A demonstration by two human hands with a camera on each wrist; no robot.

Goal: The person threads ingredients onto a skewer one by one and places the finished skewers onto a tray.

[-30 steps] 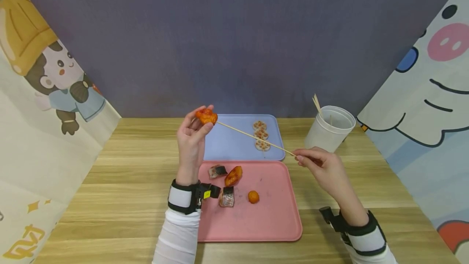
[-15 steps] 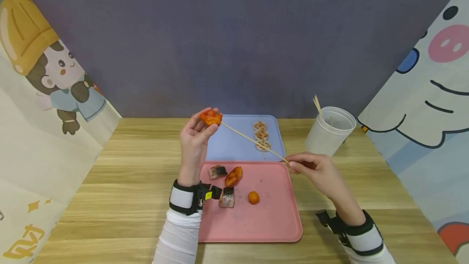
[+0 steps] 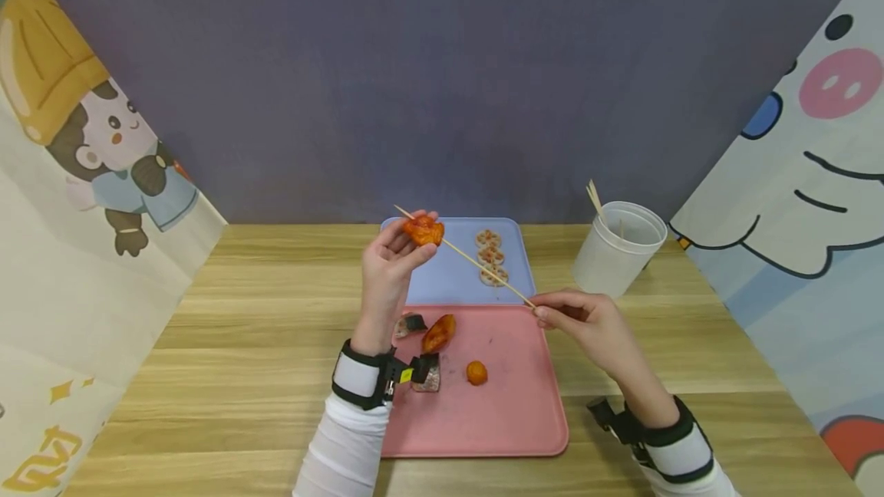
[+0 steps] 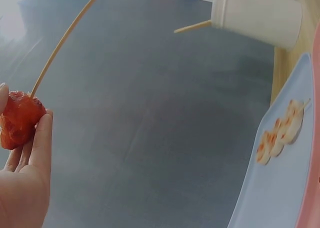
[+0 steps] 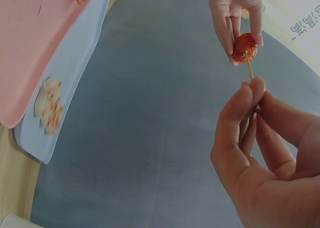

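My left hand (image 3: 389, 261) pinches a glossy orange-red chunk of meat (image 3: 424, 231) between thumb and fingers, above the blue tray. A thin wooden skewer (image 3: 476, 261) runs through the chunk, and its pointed tip sticks out on the far left side. With thumb and fingertips, my right hand (image 3: 585, 322) grips the skewer's other end, over the pink tray's back right corner. The right wrist view shows the skewer (image 5: 249, 66) entering the chunk (image 5: 245, 47) held by the left hand (image 5: 235, 13). Between the hands the skewer's shaft is bare.
A pink tray (image 3: 511, 420) carries a browned wing-like piece (image 3: 439, 334), dark-skinned fish pieces (image 3: 411, 324) and an orange ball (image 3: 476, 373). Behind it, a blue tray (image 3: 442, 282) bears three lotus root slices (image 3: 491, 255) on a skewer. A white bucket (image 3: 611, 263) with skewers stands right.
The skewer's tip has come out through the far side of the chunk. My left hand has moved right and my right hand slightly left, so they are closer together.
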